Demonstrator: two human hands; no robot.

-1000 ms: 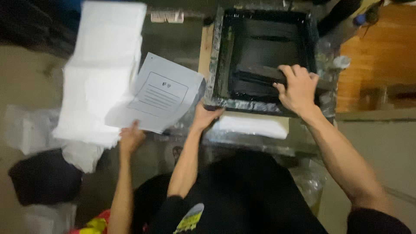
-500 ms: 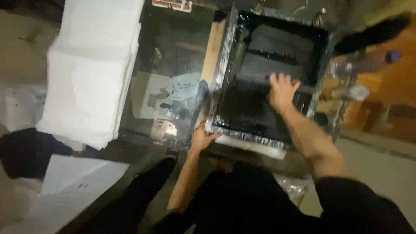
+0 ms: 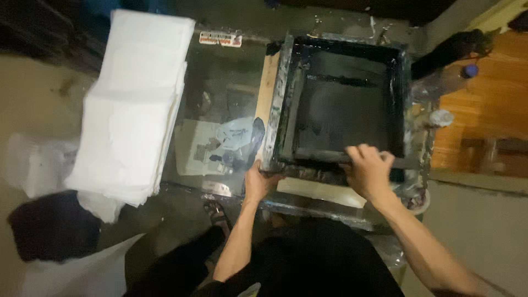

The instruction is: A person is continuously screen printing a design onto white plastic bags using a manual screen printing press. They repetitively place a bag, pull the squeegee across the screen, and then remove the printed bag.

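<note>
A black, ink-smeared printing screen frame point(image 3: 279, 104) lies flat on a glass-topped table point(image 3: 220, 104). My left hand point(image 3: 257, 180) grips the frame's near left corner. My right hand point(image 3: 367, 170) closes over a long dark squeegee point(image 3: 319, 155) lying across the near edge of the screen's mesh. A pale sheet point(image 3: 319, 191) sticks out from under the frame's near side.
A tall stack of white sheets point(image 3: 135, 104) sits at the table's left. More white sheets point(image 3: 82, 272) lie on the floor at lower left beside a dark bag point(image 3: 52, 228). A plastic bottle point(image 3: 445, 82) and an orange wooden surface point(image 3: 478, 110) are at the right.
The printed sheet held up a second ago is gone from my left hand, which now holds the frame corner. My right hand pulled the squeegee from mid-screen toward the near edge.
</note>
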